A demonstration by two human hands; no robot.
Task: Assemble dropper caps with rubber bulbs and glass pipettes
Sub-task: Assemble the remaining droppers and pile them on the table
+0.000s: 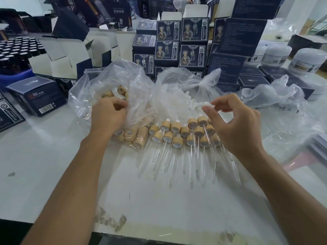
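A white rubber bulb [206,103] is pinched by the right hand [235,124]; the left hand [108,114] is curled inside the cap bag [113,89], its grasp undetermined; finished droppers [184,138] lie on the counter [53,156].

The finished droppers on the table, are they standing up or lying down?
Lying down: the finished droppers rest flat on the table, glass tubes pointing toward the person.

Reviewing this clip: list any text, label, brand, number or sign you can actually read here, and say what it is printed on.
Nothing reads clearly.
Dark blue boxes: a figure, a round emblem and vertical characters, too small to read.
Backs of the tall boxes: fine print, blurred.
Lying box: barcode and small print, illegible.
White jars: label blurred.
Wooden caps, rubber bulb pinched by the right hand, left hand in the plastic bag: no text.
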